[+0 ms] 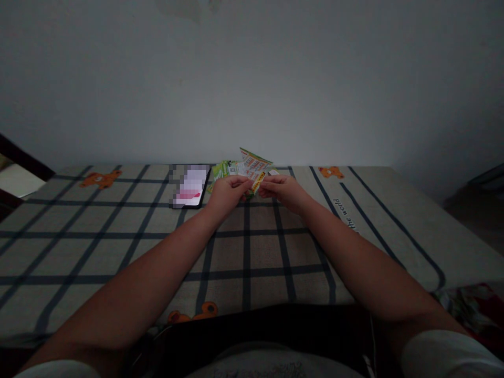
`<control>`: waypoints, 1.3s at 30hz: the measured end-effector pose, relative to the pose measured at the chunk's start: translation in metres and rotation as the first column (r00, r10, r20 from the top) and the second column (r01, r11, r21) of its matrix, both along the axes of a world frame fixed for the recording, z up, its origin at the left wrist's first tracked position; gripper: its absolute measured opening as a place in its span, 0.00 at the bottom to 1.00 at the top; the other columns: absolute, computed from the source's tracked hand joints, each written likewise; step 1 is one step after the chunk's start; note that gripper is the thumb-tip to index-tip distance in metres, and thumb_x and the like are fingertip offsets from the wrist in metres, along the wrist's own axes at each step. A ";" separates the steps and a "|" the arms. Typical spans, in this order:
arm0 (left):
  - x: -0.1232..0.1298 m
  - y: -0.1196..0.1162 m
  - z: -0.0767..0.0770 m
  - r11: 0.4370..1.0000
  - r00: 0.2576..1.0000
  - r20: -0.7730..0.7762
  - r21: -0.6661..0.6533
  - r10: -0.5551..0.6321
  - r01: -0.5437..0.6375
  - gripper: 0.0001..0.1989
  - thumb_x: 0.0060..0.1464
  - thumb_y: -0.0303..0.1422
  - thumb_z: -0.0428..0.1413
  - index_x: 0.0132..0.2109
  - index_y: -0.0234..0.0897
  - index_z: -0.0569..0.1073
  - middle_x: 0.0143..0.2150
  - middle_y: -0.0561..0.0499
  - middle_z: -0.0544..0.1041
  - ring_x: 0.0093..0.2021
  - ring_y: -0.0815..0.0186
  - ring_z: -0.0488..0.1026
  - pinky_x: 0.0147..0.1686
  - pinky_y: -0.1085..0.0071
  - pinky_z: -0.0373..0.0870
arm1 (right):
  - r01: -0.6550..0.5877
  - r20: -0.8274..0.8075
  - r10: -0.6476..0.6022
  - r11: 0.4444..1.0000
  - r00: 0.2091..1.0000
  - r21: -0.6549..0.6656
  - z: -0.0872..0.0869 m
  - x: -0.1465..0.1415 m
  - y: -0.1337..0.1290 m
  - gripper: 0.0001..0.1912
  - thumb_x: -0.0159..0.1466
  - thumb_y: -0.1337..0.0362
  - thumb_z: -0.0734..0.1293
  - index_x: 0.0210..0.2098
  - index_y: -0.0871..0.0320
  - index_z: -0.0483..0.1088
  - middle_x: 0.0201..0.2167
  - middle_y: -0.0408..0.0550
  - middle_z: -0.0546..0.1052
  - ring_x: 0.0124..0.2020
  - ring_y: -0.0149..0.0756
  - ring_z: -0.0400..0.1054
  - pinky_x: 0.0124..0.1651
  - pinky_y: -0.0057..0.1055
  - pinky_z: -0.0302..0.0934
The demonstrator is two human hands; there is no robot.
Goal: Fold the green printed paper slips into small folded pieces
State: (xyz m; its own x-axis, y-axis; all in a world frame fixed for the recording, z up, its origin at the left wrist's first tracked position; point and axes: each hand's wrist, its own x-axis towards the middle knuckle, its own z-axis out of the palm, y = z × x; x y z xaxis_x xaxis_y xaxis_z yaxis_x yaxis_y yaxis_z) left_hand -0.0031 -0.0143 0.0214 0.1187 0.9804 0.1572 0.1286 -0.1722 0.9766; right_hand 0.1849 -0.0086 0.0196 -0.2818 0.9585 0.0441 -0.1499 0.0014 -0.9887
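A folded, printed paper [255,164] in white, orange and green stands up between my two hands. My left hand [229,193] pinches its lower left part between thumb and fingers. On the other side, my right hand [285,190] is closed at the paper's lower right corner, by a yellow strip. Behind my left hand lie green printed packets or sheets [226,169] on the cloth; my fingers partly cover them. A small pale item with a dark part [273,171] shows just behind my right hand.
A lit phone [191,186] with a blurred screen lies left of my left hand. The checked tablecloth [228,252] with bear prints covers the table, which meets a plain wall. Dark chair parts [16,157] stand at the left edge.
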 end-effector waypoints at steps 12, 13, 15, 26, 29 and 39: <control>0.002 -0.003 0.002 0.998 0.999 0.030 -0.051 -0.031 0.033 0.14 0.44 0.42 0.66 0.35 0.36 0.81 0.30 0.49 0.80 0.27 0.69 0.71 0.28 0.73 0.69 | 0.026 -0.020 -0.026 1.000 0.999 -0.007 -0.003 -0.001 0.000 0.13 0.48 0.58 0.78 0.28 0.59 0.78 0.26 0.45 0.79 0.28 0.30 0.72 0.38 0.31 0.68; 0.002 -0.003 0.002 0.999 0.999 0.029 -0.045 -0.025 0.026 0.15 0.45 0.42 0.66 0.35 0.36 0.81 0.30 0.49 0.80 0.27 0.69 0.71 0.28 0.72 0.69 | 0.019 -0.014 -0.019 1.000 1.000 -0.007 -0.002 -0.001 -0.001 0.13 0.49 0.58 0.78 0.28 0.59 0.78 0.27 0.45 0.79 0.28 0.30 0.72 0.38 0.31 0.68; 0.003 -0.004 0.002 0.999 0.999 0.028 -0.050 -0.016 0.017 0.16 0.45 0.44 0.66 0.36 0.36 0.81 0.32 0.48 0.81 0.29 0.68 0.73 0.29 0.72 0.70 | 0.022 0.010 -0.022 1.000 1.000 0.001 -0.001 -0.002 -0.002 0.12 0.49 0.58 0.78 0.28 0.59 0.78 0.26 0.45 0.79 0.28 0.30 0.72 0.38 0.31 0.68; 0.006 -0.007 0.003 0.991 0.998 0.040 -0.126 -0.043 0.047 0.13 0.42 0.39 0.67 0.34 0.35 0.81 0.30 0.50 0.80 0.27 0.70 0.71 0.31 0.72 0.69 | 0.066 0.045 -0.067 0.998 0.997 0.013 -0.005 -0.001 0.002 0.12 0.47 0.58 0.78 0.26 0.59 0.78 0.24 0.45 0.79 0.27 0.31 0.72 0.36 0.31 0.69; 0.006 -0.009 0.005 0.987 0.996 0.070 -0.143 -0.060 0.070 0.14 0.41 0.38 0.68 0.35 0.35 0.81 0.32 0.49 0.81 0.29 0.70 0.72 0.31 0.72 0.69 | 0.072 0.023 -0.073 0.997 0.997 0.016 -0.006 0.000 0.003 0.11 0.47 0.59 0.78 0.26 0.59 0.77 0.25 0.46 0.79 0.27 0.31 0.73 0.37 0.31 0.69; 0.005 -0.006 0.005 0.984 0.994 0.067 -0.156 -0.082 0.092 0.14 0.40 0.38 0.68 0.35 0.35 0.79 0.34 0.48 0.81 0.31 0.68 0.73 0.30 0.72 0.68 | 0.071 -0.014 -0.071 0.997 0.997 0.017 -0.001 0.002 0.003 0.12 0.53 0.57 0.75 0.27 0.59 0.75 0.27 0.47 0.79 0.29 0.31 0.72 0.39 0.32 0.69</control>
State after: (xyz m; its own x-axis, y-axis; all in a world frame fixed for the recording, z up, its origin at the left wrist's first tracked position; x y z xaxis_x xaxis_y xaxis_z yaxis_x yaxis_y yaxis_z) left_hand 0.0020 -0.0201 0.0264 0.2000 0.9798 0.0104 0.0605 -0.0229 0.9979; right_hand 0.1867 -0.0052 0.0184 -0.2122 0.9751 0.0647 -0.1623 0.0301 -0.9863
